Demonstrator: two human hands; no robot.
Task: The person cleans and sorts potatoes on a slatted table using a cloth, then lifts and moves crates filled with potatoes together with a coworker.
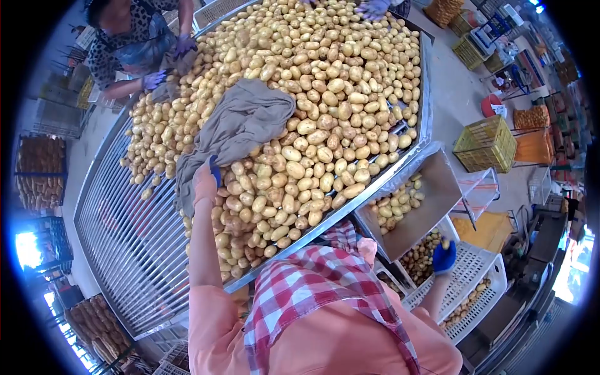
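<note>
A large heap of potatoes (325,119) covers much of a metal roller table (125,231). My left hand (206,181), in a glove with blue on it, grips the lower part of a grey-brown cloth (244,119) lying across the heap. Out to the right, my right hand (444,256), in a blue glove, holds a small potato (445,243) above a white crate (465,269). Beside that hand is a metal bin (431,187) with potatoes inside, and smaller potatoes lie below it.
Across the table at the upper left, a person (134,50) in purple gloves handles a cloth on the potatoes. Another person's gloved hand (374,9) is at the top. A yellow crate (486,145) and a red bucket (492,105) stand on the floor at right.
</note>
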